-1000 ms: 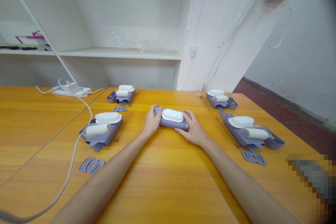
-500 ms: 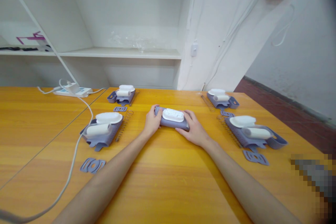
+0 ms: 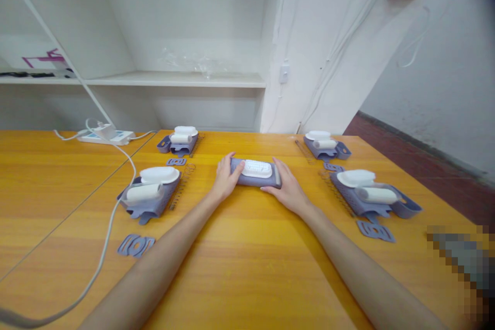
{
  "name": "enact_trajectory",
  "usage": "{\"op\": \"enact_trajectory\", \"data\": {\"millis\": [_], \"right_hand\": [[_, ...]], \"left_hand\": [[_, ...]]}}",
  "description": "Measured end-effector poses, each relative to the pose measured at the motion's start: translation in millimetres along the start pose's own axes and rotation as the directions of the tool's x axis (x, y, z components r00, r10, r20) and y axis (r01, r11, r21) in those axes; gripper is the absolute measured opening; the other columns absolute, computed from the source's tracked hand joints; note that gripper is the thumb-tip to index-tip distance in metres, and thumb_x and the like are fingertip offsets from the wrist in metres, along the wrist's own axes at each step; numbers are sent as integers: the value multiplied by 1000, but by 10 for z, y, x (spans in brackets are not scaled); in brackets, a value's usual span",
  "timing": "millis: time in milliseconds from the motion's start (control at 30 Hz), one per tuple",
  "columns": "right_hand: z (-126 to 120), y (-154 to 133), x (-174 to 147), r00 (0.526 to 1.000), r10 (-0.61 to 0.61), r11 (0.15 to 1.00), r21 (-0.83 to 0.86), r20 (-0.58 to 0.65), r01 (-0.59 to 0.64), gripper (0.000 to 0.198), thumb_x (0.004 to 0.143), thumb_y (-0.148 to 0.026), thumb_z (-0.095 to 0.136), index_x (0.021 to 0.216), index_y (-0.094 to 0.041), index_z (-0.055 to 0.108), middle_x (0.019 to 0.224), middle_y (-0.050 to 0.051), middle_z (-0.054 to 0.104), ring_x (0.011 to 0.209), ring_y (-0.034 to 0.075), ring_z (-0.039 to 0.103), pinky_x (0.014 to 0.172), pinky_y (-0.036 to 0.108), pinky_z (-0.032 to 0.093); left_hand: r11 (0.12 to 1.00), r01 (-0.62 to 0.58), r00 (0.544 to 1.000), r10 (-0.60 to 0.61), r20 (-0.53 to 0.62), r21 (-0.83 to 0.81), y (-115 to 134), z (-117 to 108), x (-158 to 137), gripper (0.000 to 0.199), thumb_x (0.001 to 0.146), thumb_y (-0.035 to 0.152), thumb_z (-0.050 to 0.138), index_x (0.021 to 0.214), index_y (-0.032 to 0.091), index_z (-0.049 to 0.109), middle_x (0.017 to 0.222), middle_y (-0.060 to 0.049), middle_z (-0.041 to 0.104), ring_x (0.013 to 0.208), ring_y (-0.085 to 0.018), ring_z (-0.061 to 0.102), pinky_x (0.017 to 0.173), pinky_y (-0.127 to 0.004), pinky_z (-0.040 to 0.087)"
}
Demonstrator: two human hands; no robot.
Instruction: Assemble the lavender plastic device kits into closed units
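Now the left hand (image 3: pixel 227 176) holds the left end of a purple box (image 3: pixel 252 181); the right hand (image 3: pixel 289 186) spreads wide around the right end.

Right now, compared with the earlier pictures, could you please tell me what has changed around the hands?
The purple body has shifted slightly right. The left hand still holds it, its thumb now reaching the left end of the white bumpy piece. The right hand has loosened: its fingers moved right, off the white bumpy piece, exposing the body's right end. The surrounding part sets stayed put.
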State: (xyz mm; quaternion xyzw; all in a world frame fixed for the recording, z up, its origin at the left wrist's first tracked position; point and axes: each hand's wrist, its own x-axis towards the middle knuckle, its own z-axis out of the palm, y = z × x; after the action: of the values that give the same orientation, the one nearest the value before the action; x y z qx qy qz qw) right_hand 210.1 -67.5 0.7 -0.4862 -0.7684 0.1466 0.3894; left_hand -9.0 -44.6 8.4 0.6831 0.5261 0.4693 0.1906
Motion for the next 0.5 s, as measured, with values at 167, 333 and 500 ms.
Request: {"op": "enact_trajectory", "data": {"millis": [167,333,500], "right_hand": [[-15,9,9,994,105,994,17,15,-105,87,71,-37,70,143,-21,24,142,11,39,130,25,37,108,43,30],[-17,9,28,990,126,992,14,-57,-126,78,72,-36,68,139,-21,32,135,11,48,123,26,47,103,43,37],[-5,13,32,963,12,995,-93,-271,-39,41,78,-32,62,115,-19,52,118,13,50,112,27,49,99,45,39]], "left_hand": [[997,-57,984,46,171,57,-12,-50,3,75,69,58,63,130,21,39,129,-11,46,121,-26,42,104,-42,31],[979,-149,964,112,239,141,39,-84,-37,78,69,56,64,133,23,34,132,-11,42,123,-27,40,103,-43,30],[895,-132,989,91,115,425,204,7,-133,74,75,61,53,133,18,34,124,-16,45,116,-31,44,95,-45,34]]}}
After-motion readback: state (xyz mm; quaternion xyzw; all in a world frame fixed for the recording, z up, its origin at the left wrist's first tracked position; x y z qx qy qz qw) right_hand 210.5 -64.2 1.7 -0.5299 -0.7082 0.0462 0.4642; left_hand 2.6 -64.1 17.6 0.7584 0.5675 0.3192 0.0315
